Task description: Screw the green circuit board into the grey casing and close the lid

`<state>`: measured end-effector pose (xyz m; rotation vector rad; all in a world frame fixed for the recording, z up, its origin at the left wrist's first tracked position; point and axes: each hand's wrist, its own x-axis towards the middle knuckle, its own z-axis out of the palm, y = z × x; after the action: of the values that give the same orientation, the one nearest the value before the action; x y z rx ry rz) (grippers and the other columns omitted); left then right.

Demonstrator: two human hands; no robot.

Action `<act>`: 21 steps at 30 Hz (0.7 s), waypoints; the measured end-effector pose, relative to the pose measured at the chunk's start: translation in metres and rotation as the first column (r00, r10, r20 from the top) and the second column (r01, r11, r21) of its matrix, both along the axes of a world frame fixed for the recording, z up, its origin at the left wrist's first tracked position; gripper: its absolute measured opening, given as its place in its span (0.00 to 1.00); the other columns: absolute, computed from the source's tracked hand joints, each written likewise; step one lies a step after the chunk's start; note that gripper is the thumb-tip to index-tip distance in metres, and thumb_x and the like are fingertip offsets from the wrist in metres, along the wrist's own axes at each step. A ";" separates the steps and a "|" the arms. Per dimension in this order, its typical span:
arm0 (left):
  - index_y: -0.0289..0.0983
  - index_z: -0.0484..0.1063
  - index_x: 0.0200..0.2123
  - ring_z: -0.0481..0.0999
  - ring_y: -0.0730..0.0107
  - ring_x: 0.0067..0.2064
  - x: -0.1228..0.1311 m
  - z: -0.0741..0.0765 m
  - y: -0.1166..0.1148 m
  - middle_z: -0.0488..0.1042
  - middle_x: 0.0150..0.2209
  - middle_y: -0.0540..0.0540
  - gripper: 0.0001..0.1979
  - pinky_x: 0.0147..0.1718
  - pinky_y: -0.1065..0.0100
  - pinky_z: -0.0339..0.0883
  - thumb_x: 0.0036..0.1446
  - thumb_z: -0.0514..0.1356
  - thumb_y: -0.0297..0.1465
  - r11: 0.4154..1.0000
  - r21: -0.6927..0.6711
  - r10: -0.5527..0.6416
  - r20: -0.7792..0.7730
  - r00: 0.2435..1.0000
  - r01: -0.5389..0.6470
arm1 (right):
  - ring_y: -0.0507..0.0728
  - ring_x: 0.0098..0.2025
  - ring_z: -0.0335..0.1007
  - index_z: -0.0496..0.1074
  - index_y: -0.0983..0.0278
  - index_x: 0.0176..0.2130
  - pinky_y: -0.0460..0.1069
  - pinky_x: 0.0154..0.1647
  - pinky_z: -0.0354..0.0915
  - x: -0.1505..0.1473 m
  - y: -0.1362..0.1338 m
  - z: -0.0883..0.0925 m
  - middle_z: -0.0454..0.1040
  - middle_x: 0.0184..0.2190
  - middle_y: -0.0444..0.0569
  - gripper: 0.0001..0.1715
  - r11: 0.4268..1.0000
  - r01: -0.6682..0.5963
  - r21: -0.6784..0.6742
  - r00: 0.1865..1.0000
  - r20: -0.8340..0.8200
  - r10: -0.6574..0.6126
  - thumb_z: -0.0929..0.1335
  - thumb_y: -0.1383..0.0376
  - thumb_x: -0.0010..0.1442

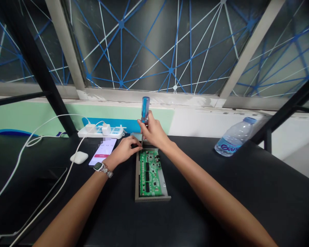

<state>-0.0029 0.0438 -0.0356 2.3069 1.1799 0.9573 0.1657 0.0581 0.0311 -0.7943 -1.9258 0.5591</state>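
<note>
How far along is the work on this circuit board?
Done: green circuit board sits in its open metal casing. In hand: the right hand holds a blue screwdriver at the far corner, beside the left hand. Remaining: unclear; screws too small to tell.

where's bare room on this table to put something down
Widest patch: black tabletop right of the right forearm, whose hand grips a blue-handled screwdriver, below the water bottle. A narrower strip lies between that forearm and the metal tray holding the green circuit board. Crowded at back left: power strip, phone, white case and white cables.
</note>
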 end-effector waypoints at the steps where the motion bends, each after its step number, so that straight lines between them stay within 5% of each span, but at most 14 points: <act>1: 0.37 0.77 0.33 0.73 0.63 0.41 0.000 -0.001 0.000 0.74 0.38 0.44 0.08 0.41 0.64 0.66 0.58 0.61 0.35 1.000 0.000 0.001 -0.001 1.000 -0.001 | 0.54 0.18 0.66 0.57 0.58 0.44 0.48 0.18 0.62 -0.001 0.000 -0.001 0.68 0.22 0.41 0.11 1.000 -0.001 0.007 1.000 0.020 0.001 0.62 0.55 0.66; 15: 0.37 0.78 0.33 0.74 0.62 0.40 0.004 -0.005 0.000 0.75 0.38 0.43 0.07 0.40 0.64 0.66 0.58 0.60 0.33 0.999 0.000 0.046 -0.073 0.996 -0.046 | 0.54 0.20 0.66 0.57 0.57 0.44 0.47 0.19 0.59 0.002 0.002 -0.013 0.69 0.23 0.43 0.11 1.000 -0.008 -0.017 0.999 0.046 0.008 0.61 0.55 0.66; 21: 0.36 0.74 0.37 0.76 0.63 0.38 0.016 -0.002 -0.009 0.77 0.35 0.44 0.10 0.39 0.64 0.68 0.58 0.62 0.37 0.997 -0.024 0.080 0.122 0.989 -0.078 | 0.54 0.20 0.67 0.58 0.58 0.44 0.48 0.20 0.61 0.004 0.001 -0.014 0.70 0.24 0.43 0.11 1.000 -0.001 -0.029 0.999 0.050 0.002 0.62 0.55 0.66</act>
<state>0.0133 0.0353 -0.0381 2.1667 1.2310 1.0948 0.1694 0.0592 0.0170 -0.8323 -1.9682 0.5735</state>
